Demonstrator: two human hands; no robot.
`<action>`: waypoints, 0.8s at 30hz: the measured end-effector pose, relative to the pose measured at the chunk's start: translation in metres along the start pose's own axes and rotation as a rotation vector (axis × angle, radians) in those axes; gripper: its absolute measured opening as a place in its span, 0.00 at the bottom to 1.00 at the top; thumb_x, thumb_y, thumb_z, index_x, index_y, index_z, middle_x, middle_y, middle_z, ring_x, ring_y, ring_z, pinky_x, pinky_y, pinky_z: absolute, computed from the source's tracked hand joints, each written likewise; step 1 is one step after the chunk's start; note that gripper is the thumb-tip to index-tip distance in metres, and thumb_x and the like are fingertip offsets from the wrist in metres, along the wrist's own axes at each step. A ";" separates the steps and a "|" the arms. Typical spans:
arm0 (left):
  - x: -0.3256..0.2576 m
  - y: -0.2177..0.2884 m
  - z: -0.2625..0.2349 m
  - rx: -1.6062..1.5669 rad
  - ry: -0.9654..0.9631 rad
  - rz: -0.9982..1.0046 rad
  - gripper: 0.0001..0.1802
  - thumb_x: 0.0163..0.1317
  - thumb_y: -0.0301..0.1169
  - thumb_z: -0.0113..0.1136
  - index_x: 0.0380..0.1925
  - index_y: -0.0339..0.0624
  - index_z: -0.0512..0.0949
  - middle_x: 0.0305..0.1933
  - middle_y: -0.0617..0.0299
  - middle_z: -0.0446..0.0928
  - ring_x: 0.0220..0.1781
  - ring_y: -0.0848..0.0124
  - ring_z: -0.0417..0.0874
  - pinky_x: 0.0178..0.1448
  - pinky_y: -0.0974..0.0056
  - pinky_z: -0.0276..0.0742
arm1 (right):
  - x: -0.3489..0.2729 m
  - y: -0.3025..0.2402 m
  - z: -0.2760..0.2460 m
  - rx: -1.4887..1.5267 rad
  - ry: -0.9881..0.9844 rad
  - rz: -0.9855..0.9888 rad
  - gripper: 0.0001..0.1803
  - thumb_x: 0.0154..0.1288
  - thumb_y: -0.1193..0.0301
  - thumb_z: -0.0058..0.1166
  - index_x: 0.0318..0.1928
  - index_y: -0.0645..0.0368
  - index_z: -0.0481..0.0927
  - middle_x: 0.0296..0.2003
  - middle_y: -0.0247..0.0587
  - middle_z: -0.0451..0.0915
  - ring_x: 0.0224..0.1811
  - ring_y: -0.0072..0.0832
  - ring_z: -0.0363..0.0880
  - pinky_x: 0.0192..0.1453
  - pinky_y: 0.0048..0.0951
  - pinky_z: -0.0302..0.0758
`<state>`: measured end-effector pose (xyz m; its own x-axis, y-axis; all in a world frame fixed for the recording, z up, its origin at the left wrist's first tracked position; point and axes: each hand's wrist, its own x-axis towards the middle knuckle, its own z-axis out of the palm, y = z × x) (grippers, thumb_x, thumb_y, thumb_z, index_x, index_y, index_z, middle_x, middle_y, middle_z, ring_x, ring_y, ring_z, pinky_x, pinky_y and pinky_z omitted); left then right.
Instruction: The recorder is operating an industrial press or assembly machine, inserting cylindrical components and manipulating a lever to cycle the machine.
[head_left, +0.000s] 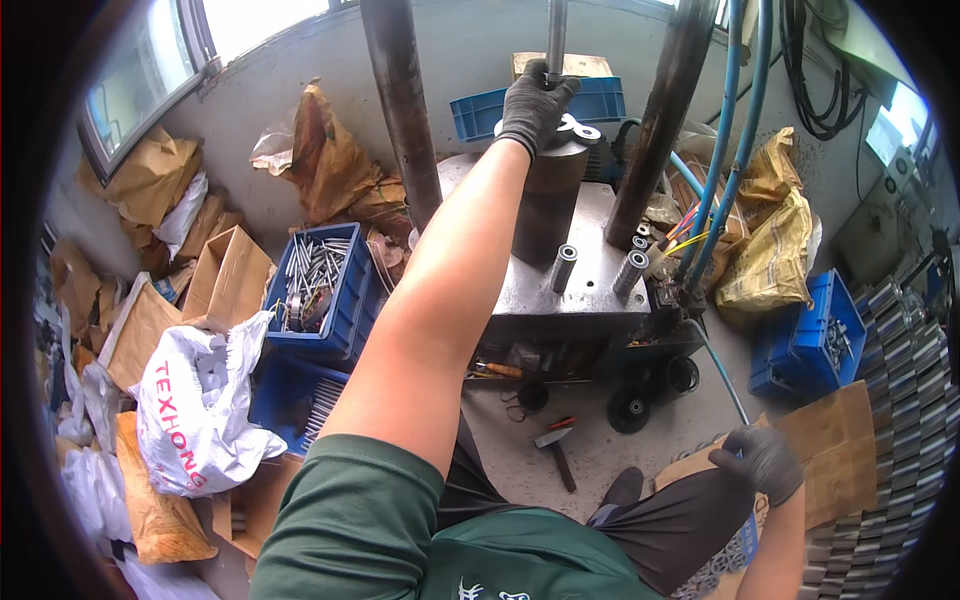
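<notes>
My left hand (pixel 538 108), in a dark grey glove, reaches up over the press. Its fingers are closed around the lower end of an upright metal rod (pixel 557 35); the palm side is hidden. Below it stands a thick dark cylinder (pixel 550 200) with pale rings (pixel 585 133) on top. Two stacks of bearings (pixel 565 268) (pixel 630 273) stand on the metal press table (pixel 595 290). My right hand (pixel 765 465), also gloved, is low beside my right knee. It is curled at the end of a thin light-blue lever (pixel 715 355); its fingertips are partly hidden.
Two dark columns (pixel 400 90) (pixel 665 110) flank the work. Blue hoses (pixel 735 130) hang at the right. Blue crates with metal pins (pixel 330 250) and sacks (pixel 205 400) crowd the left. A hammer (pixel 560 455) lies on the floor. Stacked metal parts (pixel 900 420) line the right.
</notes>
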<state>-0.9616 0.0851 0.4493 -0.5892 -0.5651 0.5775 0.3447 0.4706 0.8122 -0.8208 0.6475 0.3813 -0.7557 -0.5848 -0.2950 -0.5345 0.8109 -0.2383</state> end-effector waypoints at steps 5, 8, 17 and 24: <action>0.000 -0.002 0.000 0.033 0.020 0.006 0.22 0.66 0.36 0.77 0.56 0.44 0.81 0.44 0.53 0.89 0.44 0.61 0.91 0.50 0.56 0.89 | 0.001 -0.002 0.001 0.039 0.035 0.034 0.24 0.65 0.47 0.68 0.39 0.58 0.93 0.36 0.53 0.90 0.41 0.50 0.90 0.52 0.45 0.85; 0.000 -0.004 -0.001 0.140 0.062 0.081 0.22 0.66 0.34 0.77 0.57 0.44 0.80 0.44 0.53 0.89 0.44 0.61 0.91 0.52 0.57 0.89 | -0.001 -0.002 0.002 0.068 0.060 0.040 0.22 0.65 0.50 0.68 0.39 0.59 0.92 0.36 0.54 0.89 0.41 0.50 0.90 0.51 0.45 0.85; 0.000 -0.008 -0.001 0.200 0.072 0.128 0.20 0.64 0.29 0.68 0.57 0.49 0.79 0.46 0.50 0.89 0.51 0.50 0.91 0.59 0.53 0.86 | 0.004 0.016 0.013 0.079 0.239 -0.059 0.09 0.63 0.71 0.59 0.38 0.60 0.90 0.33 0.54 0.88 0.39 0.51 0.88 0.47 0.45 0.83; 0.000 -0.011 -0.004 0.090 0.020 0.145 0.24 0.64 0.25 0.72 0.60 0.45 0.79 0.47 0.55 0.88 0.47 0.63 0.90 0.56 0.59 0.87 | 0.002 0.012 0.009 0.075 0.236 -0.036 0.08 0.63 0.72 0.58 0.38 0.60 0.89 0.34 0.54 0.87 0.40 0.53 0.87 0.48 0.46 0.83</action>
<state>-0.9626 0.0771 0.4401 -0.5229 -0.5001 0.6903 0.3575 0.6065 0.7102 -0.8256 0.6558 0.3693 -0.8088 -0.5847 -0.0625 -0.5398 0.7804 -0.3156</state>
